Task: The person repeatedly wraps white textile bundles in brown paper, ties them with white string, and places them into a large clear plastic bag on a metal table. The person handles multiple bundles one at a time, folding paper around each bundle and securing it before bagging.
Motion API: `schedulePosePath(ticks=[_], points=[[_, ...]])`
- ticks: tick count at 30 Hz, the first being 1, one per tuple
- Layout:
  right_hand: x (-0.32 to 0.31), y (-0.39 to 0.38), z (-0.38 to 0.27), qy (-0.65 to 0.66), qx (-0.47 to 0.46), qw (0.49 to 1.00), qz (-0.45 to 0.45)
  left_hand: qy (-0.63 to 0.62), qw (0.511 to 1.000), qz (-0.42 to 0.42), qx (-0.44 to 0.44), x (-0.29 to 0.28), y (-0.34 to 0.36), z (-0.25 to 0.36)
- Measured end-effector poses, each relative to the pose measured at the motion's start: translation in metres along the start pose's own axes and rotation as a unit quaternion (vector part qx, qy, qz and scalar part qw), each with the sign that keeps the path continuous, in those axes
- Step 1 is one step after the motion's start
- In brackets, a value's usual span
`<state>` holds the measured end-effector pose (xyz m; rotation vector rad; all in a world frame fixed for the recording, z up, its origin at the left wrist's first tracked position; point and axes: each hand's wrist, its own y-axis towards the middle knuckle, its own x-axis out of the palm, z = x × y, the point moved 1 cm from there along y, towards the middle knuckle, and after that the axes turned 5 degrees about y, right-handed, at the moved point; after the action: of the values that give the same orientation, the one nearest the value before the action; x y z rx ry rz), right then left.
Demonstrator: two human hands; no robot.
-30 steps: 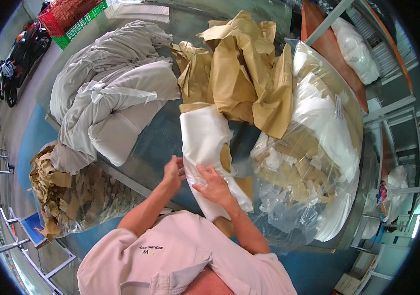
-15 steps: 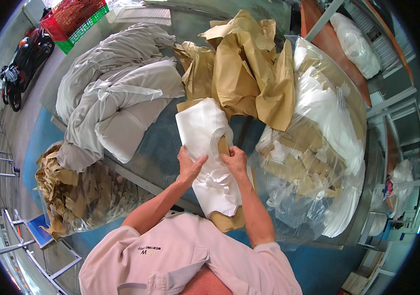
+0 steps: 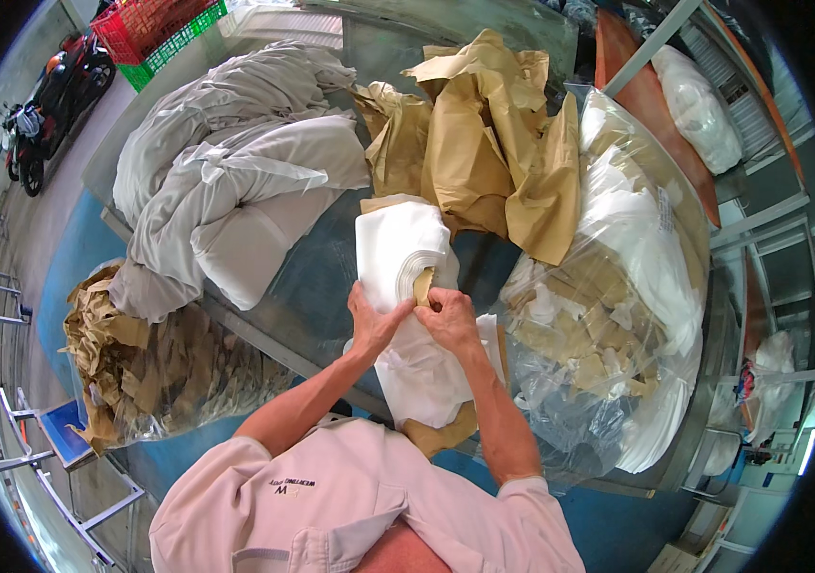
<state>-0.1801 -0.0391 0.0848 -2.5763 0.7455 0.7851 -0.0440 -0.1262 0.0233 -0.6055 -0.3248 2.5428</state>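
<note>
A stack of white cut fabric (image 3: 394, 239) with a curved, layered edge lies before me, with brown paper (image 3: 441, 432) showing under its near end. My left hand (image 3: 375, 323) grips the stack's left side, its thumb reaching across the top to the curved edge. At that curve my right hand (image 3: 448, 318) has its fingers closed on a small strip of brown paper (image 3: 423, 284). The two hands almost meet there; the fingertips beneath the layers are hidden.
Crumpled brown paper sheets (image 3: 469, 143) lie beyond the stack. Bundled grey-white cloth (image 3: 235, 181) fills the far left. Clear plastic bags of brown scraps sit at left (image 3: 188, 377) and right (image 3: 579, 334), the right one also holding white material. A metal edge (image 3: 254, 339) crosses the blue-grey table.
My right hand has shifted left along the curved edge, closer to my left thumb. Less of the brown paper strip shows there. The whole view has shifted slightly.
</note>
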Motion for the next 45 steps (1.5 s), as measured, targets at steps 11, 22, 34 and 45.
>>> schedulePosePath(ticks=[11,22,34,45], points=[[-0.053,0.01,-0.041,-0.208,-0.037,0.976,0.041,0.052,0.995,0.033,0.074,0.033,0.01,0.003],[-0.124,-0.004,-0.084,-0.23,-0.073,0.969,0.057,0.12,0.991,-0.022,0.047,0.044,0.012,-0.019],[-0.281,-0.043,-0.164,0.028,-0.126,0.986,0.108,0.249,0.956,-0.072,0.139,0.046,-0.008,-0.012],[-0.471,0.088,-0.136,-0.303,-0.089,0.834,0.453,0.197,0.959,0.053,0.198,-0.009,0.001,-0.059]])
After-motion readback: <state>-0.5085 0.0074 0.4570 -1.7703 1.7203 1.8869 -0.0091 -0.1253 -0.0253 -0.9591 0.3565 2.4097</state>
